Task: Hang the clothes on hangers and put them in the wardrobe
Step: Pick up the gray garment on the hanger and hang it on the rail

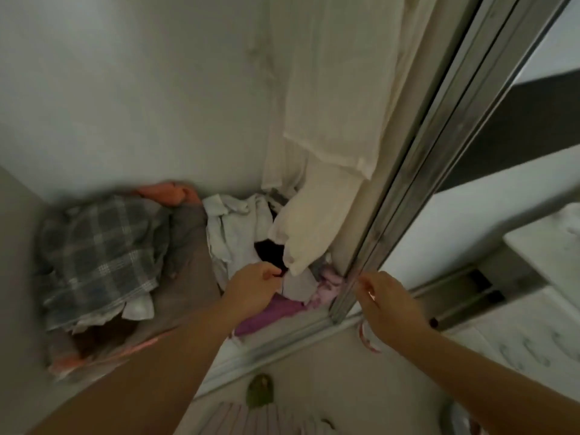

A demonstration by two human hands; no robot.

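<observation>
Reached into wardrobe point(157, 89): left hand point(251, 288) over clothes pile point(238, 233), right hand point(389, 302) at sliding door point(417, 196), white garment point(329, 105) hanging.

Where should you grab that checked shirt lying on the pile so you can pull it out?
Probably the checked shirt by its bunched upper edge, reaching in from the open front, on the left. It lies crumpled on top of the pile, so nothing pins it. The collar isn't clear in this blurred view.

A hanging garment point(326, 120) drapes inside the wardrobe point(125, 89) at the right, just beside the sliding door point(417, 183), above a heap of clothes point(103, 255) spread across its floor.
</observation>
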